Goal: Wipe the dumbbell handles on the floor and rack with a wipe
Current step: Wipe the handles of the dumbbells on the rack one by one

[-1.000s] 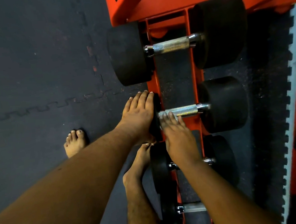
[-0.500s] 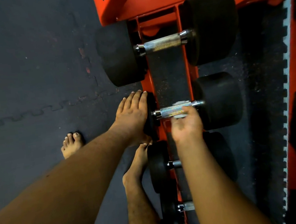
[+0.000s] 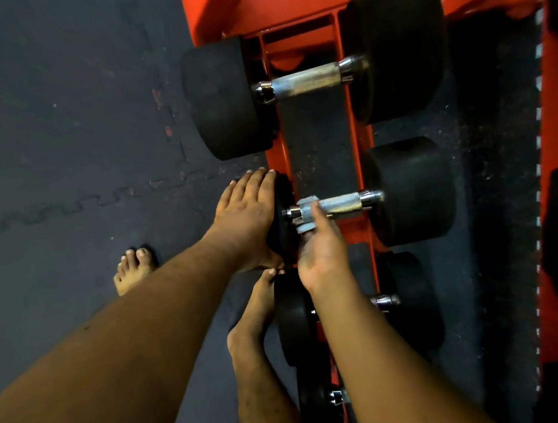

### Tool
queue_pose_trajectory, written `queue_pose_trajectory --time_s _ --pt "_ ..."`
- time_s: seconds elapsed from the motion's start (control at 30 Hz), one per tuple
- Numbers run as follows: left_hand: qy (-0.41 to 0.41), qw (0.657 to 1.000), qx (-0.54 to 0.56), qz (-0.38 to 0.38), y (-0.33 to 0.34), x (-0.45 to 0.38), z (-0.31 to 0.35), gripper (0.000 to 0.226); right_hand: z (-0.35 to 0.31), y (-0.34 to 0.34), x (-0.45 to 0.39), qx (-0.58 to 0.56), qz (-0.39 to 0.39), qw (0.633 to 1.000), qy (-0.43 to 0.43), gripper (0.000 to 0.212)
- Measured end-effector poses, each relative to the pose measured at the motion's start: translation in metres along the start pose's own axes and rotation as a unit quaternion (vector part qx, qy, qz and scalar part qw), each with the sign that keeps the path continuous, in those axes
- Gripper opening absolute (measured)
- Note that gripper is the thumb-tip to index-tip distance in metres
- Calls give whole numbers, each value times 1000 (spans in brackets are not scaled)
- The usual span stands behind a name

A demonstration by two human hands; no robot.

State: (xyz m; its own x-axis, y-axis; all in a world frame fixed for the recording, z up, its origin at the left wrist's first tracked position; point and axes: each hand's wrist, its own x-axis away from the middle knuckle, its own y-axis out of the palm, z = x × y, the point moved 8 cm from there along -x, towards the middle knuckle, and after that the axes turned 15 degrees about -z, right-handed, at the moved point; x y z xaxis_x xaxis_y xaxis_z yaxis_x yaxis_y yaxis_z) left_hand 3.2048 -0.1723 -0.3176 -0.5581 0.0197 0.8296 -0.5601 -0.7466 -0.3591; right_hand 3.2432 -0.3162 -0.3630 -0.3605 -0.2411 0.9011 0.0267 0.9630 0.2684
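Change: right hand (image 3: 323, 251) slid the wipe (image 3: 307, 213) back toward nine o'clock along the handle (image 3: 339, 204), fingers pinching it.
Left hand (image 3: 247, 221): fingers together, flat on the weight.
Meaning: this handle is nearly done.

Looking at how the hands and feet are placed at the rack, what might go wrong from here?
The bare foot sits right beside the racked dumbbells; a dislodged one might land on it. The left hand only rests flat on the weight head, so the dumbbell may turn while the right hand rubs the wipe along its handle.
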Motion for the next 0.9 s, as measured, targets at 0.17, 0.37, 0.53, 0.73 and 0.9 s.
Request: queue_pose_trajectory --time_s 0.17,0.37,0.53,0.73,0.9 --pt "1 1000 0 2 0 0 0 155 -26 -14 -7 -61 -1 995 -81 31" --pt "8 1000 0 6 0 1 0 154 9 -16 12 226 29 971 -75 18" --pt "13 1000 4 6 2 -1 -2 156 -78 1 58 569 74 738 -355 37" --pt "17 1000 -2 11 3 -1 -2 153 -19 12 19 928 -17 277 -249 79" --pt "24 999 -11 20 4 0 -2 153 -49 -6 23 921 67 268 -276 85"
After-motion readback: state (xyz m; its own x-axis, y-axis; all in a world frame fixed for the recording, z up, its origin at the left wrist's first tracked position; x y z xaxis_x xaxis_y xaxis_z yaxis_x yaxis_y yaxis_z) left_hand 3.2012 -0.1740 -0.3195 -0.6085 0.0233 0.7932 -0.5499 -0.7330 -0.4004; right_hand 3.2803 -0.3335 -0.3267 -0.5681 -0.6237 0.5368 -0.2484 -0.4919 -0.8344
